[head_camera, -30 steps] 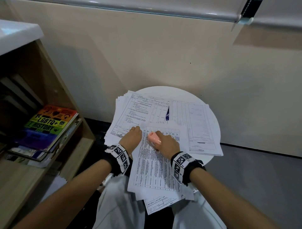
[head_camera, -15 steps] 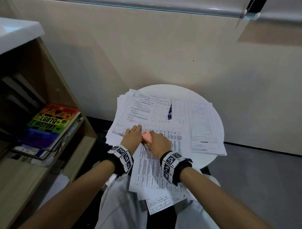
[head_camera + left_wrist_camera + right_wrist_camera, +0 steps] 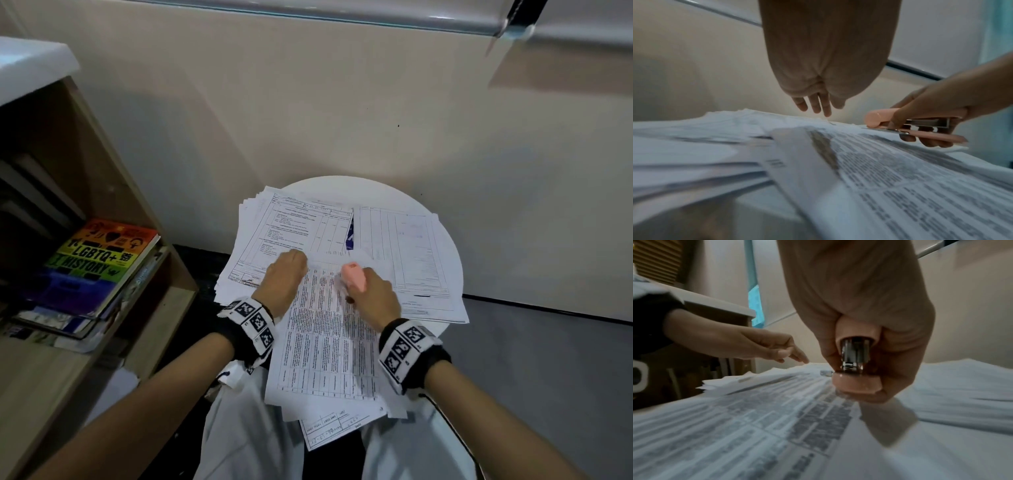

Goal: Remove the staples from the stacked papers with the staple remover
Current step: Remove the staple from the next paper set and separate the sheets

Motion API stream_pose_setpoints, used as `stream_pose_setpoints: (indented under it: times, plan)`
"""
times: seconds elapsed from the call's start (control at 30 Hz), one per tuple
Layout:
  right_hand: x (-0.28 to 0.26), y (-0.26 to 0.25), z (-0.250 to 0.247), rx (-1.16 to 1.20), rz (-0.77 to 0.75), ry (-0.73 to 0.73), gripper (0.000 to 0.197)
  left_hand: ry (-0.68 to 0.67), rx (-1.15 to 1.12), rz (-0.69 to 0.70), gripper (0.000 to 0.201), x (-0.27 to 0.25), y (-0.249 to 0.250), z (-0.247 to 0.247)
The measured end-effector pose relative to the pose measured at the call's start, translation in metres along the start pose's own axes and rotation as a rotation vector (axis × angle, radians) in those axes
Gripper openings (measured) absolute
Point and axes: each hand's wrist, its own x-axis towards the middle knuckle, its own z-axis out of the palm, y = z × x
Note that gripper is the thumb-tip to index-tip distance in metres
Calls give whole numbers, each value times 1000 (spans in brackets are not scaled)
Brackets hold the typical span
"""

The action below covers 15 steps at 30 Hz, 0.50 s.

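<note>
The right hand [image 3: 371,296] gripped the pink staple remover [image 3: 355,277] just above the stacked papers [image 3: 322,342] on the round tabletop [image 3: 448,253]. The left hand [image 3: 282,277], fingers extended, pressed the top edge. The thin sheets probably tear easily; hold near the staple.

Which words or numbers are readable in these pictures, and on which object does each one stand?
"LGBTQ+ HISTORY": cover of the rainbow book lying on the shelf.
Printed tables on the stacked papers: too small and blurred to read in all views.
Handwriting on the bottom sheet, seen upside down: looks like digits, but not surely readable.
Wristbands: only black and white square patterns, no letters.
Pink staple remover: no visible text.
</note>
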Motion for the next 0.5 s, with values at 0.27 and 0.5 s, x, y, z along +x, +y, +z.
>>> stream_pose_setpoints:
  times: [0.27, 0.5]
  plan:
    - [7, 25, -23, 40, 48, 10, 40, -295, 12, 242, 58, 4, 50, 46]
    - [17, 13, -19, -68, 55, 58, 39, -246, -73, 140, 55, 1, 59, 59]
